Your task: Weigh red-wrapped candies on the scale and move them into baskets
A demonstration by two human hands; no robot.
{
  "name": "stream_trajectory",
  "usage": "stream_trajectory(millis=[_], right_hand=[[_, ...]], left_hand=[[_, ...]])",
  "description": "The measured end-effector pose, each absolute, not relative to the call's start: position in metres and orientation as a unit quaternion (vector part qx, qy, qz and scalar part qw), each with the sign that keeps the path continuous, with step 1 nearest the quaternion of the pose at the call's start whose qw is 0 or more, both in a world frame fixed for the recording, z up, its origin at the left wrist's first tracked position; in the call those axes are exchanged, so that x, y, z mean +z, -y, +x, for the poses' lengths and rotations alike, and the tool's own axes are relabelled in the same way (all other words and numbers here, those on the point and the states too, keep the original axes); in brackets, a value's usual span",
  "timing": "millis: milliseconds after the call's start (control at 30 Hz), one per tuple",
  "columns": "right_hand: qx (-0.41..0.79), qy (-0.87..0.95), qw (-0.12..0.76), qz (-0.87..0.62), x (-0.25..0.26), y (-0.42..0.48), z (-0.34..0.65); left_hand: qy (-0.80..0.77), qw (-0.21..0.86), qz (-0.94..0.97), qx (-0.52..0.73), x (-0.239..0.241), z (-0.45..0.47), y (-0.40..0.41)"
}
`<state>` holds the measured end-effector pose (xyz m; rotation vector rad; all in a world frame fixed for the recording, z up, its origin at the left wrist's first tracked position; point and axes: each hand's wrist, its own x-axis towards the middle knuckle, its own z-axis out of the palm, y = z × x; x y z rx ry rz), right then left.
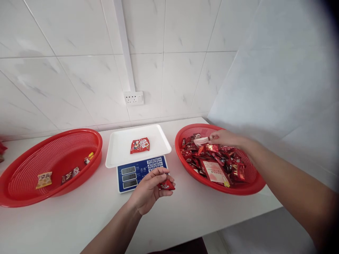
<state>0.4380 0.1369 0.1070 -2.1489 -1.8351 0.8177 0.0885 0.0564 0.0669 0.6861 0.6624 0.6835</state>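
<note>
Two bare hands work over a white table (79,222). Left hand (149,190) is raised palm-up in front of the scale (141,173), forearm rising from the lower edge of the view, its fingers (161,173) curled and pinched on a small red packet (166,185) held just above the table. Right hand (225,138) reaches across from the right, arm extended, into the right red basket (249,190); its fingers grip a pale pink-and-white packet (201,140) above the heap of red snack packets (219,164). That heap is glossy, mostly red and dark red, with one larger pink pouch (215,172) lying on its near side. On the scale's white tray (119,148) lies one red packet with a white patch (140,145). Left red basket (53,169) holds a few scattered packets, one of them yellow (44,179).
</note>
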Motion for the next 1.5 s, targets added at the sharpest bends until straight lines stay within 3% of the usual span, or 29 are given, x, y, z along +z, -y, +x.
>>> stream_trajectory(millis=[300, 533, 767, 933, 1067, 1233, 1500], right_hand=[[0.238, 0.594, 0.185, -0.746, 0.118, -0.127, 0.422], [0.445, 0.501, 0.336, -0.662, 0.135, -0.120, 0.373], [0.478, 0.594, 0.270, -0.588, 0.128, -0.149, 0.290], [0.231, 0.687, 0.199, -0.659, 0.113, -0.182, 0.260], [0.204, 0.678, 0.240, -0.665, 0.109, -0.194, 0.243], [0.354, 0.619, 0.358, -0.603, 0.113, -0.196, 0.199], [0.360, 0.614, 0.387, -0.586, 0.092, -0.207, 0.147]], left_hand=[[-0.309, 0.833, 0.320, 0.329, 0.065, 0.084, -0.050], [-0.311, 0.830, 0.313, 0.342, 0.057, 0.071, -0.044], [-0.332, 0.826, 0.283, 0.357, 0.041, 0.044, -0.029], [-0.345, 0.810, 0.265, 0.393, 0.038, 0.009, -0.017], [-0.341, 0.801, 0.250, 0.423, 0.033, -0.018, -0.009], [-0.384, 0.798, 0.219, 0.410, 0.021, -0.036, -0.001], [-0.361, 0.805, 0.249, 0.399, 0.016, -0.043, 0.004]])
